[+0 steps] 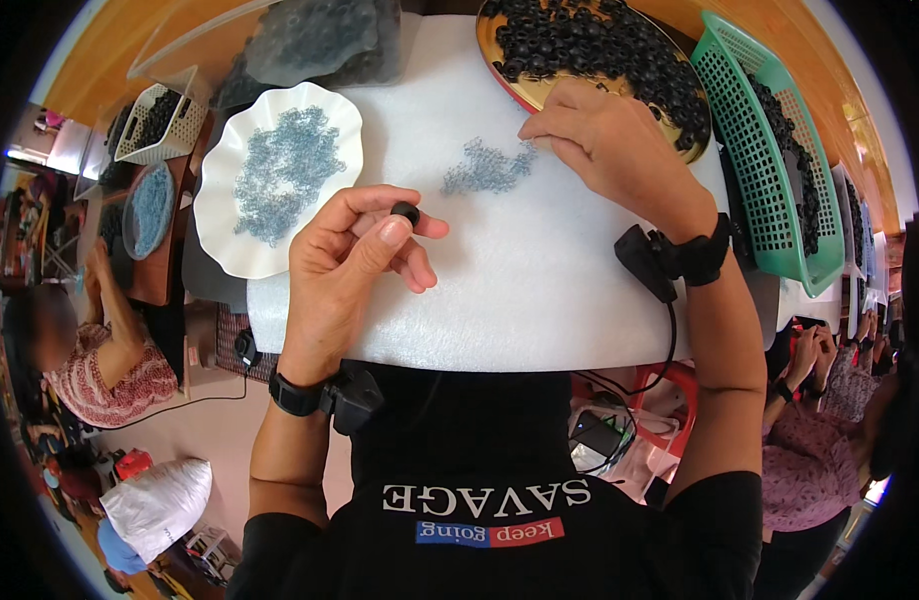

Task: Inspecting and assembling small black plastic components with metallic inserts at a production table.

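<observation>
My left hand (pixel 355 240) pinches a small round black part (pixel 406 212) between thumb and fingers, just above the white work surface. My right hand (pixel 605 140) has thumb and fingertips pressed together at the upper right edge of a loose pile of tiny bluish, see-through pieces (pixel 485 168). Whatever sits between those fingertips is too small to make out. Beyond the right hand lies a gold-coloured round tray (pixel 495 75) heaped with black ring-like parts (pixel 590 45). To the left of the pile, a white wavy-rimmed plate (pixel 215 215) carries more of the bluish pieces (pixel 290 170).
A green basket (pixel 785 215) with black parts stands along the right edge. At the far left is a clear plastic container (pixel 380 45) of black parts, with a cream basket (pixel 180 125) farther left. Other people (pixel 110 350) sit at both sides. A black cable (pixel 670 345) hangs from my right wrist.
</observation>
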Tool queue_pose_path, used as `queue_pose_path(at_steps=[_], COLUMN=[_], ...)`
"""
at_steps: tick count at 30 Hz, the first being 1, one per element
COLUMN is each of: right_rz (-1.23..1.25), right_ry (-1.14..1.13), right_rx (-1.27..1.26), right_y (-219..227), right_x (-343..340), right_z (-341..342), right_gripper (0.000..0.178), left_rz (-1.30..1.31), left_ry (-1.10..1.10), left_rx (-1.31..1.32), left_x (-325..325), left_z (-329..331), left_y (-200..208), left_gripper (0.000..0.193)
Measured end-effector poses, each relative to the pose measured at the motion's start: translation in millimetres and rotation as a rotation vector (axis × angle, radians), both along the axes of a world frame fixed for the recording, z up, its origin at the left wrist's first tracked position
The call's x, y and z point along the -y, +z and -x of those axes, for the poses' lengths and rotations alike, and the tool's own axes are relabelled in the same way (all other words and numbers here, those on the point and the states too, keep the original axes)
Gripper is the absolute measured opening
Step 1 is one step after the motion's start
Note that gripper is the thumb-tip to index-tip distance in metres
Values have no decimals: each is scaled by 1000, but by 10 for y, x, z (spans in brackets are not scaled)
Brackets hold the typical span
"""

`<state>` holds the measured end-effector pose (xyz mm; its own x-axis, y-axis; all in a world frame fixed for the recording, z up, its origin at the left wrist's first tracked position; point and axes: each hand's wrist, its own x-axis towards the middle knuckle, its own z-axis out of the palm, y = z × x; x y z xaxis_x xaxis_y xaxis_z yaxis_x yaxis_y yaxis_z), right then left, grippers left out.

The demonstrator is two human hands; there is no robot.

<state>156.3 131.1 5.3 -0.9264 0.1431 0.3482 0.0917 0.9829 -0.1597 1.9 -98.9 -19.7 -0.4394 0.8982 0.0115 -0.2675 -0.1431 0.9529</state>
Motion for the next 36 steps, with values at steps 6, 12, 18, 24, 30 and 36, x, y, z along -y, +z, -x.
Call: queue_pose_path(at_steps=[6, 12, 18, 24, 30, 36], right_rz=[2, -55, -121, -117, -79, 485], right_ry=[30, 0, -34, -49, -62, -94], right_rx=[31, 0, 7, 41, 77, 19], right_y=[51, -44, -45, -29, 7, 171], right_x=[32, 45, 69, 66, 65, 72], right_z=[-22, 9, 17, 17, 11, -38], right_gripper=[15, 19, 18, 14, 14, 16], left_rz=[-8, 1, 12, 38, 43, 55], left_ry=[-19, -55, -92, -102, -116, -73], left_rx=[15, 10, -6, -15, -1, 23], left_x=[-1, -22, -36, -45, -68, -137], left_z=[-18, -47, -43, -45, -57, -83], left_y=[10, 44, 48, 57, 66, 95], left_gripper=[22, 21, 20, 22, 22, 22])
